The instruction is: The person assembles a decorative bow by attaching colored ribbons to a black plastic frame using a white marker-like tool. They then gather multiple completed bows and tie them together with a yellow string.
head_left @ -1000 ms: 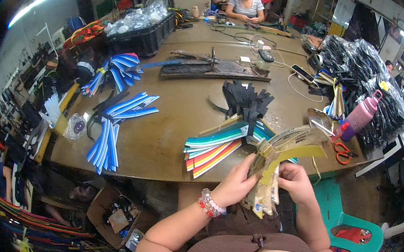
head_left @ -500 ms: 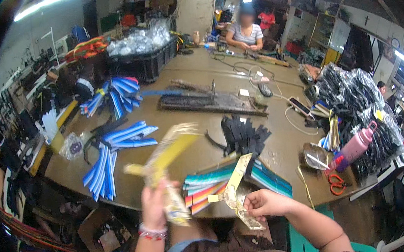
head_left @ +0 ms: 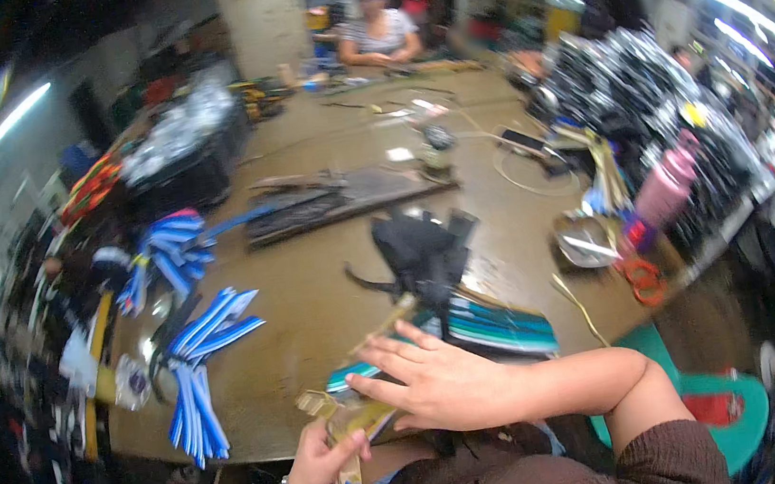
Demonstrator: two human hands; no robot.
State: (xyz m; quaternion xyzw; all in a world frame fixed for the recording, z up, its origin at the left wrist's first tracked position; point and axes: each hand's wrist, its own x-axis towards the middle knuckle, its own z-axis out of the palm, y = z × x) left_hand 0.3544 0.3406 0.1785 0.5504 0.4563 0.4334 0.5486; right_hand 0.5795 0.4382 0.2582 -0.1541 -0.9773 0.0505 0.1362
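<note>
Near the table's front edge, my left hand (head_left: 315,461) is closed on a bundle of yellow-backed strips (head_left: 350,480), with ends sticking out above and below the fingers. My right hand (head_left: 447,383) is open, palm down and fingers spread, over a striped bundle of teal, white and dark strips (head_left: 507,324). It covers much of that bundle, and whether its fingers press on a strip is hidden. Just beyond lies a bunch of black strips (head_left: 422,248). Blue and white strips (head_left: 198,407) lie tied in a bunch to the left.
A long dark board (head_left: 345,204) lies across the mid-table. At right are orange-handled scissors (head_left: 643,282), a clear bowl (head_left: 584,243), a pink bottle (head_left: 663,182), a phone (head_left: 522,141) and plastic-wrapped black goods (head_left: 618,82). A person (head_left: 379,37) sits at the far end.
The right hand no longer pinches a yellow strip; it has moved up-left and spread over the striped bundle. The left hand has lowered its yellow strips. The whole view has swung right.
</note>
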